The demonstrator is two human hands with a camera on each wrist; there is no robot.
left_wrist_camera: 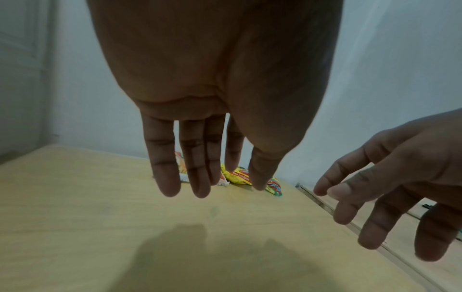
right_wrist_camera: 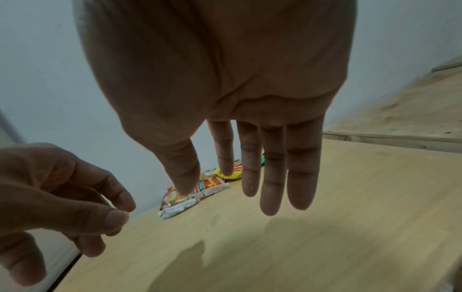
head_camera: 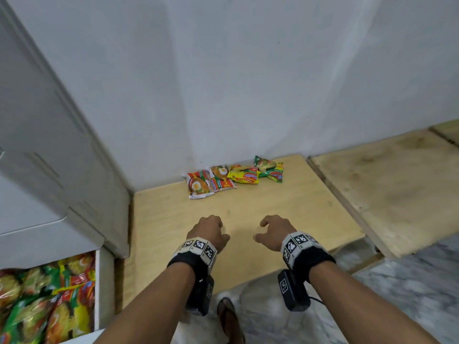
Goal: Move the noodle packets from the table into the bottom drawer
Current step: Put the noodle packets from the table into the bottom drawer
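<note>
Several noodle packets lie in a row on the wooden table [head_camera: 248,214] against the wall: two red-and-white ones [head_camera: 198,185] [head_camera: 222,179], a yellow one [head_camera: 243,177] and a green one [head_camera: 270,169]. My left hand [head_camera: 211,229] and right hand [head_camera: 273,232] hover side by side over the table's near half, well short of the packets, and both hold nothing. The left hand's fingers [left_wrist_camera: 197,173] hang straight and relaxed, with the yellow packet [left_wrist_camera: 238,177] behind them. The right hand's fingers [right_wrist_camera: 272,177] also hang straight, beyond them a red packet [right_wrist_camera: 175,205].
The open bottom drawer [head_camera: 97,281] of a white cabinet [head_camera: 49,145] sits at lower left, filled with many noodle packets [head_camera: 44,301]. A second wooden board [head_camera: 397,189] adjoins the table on the right. A sandalled foot [head_camera: 228,319] stands on the marble floor below.
</note>
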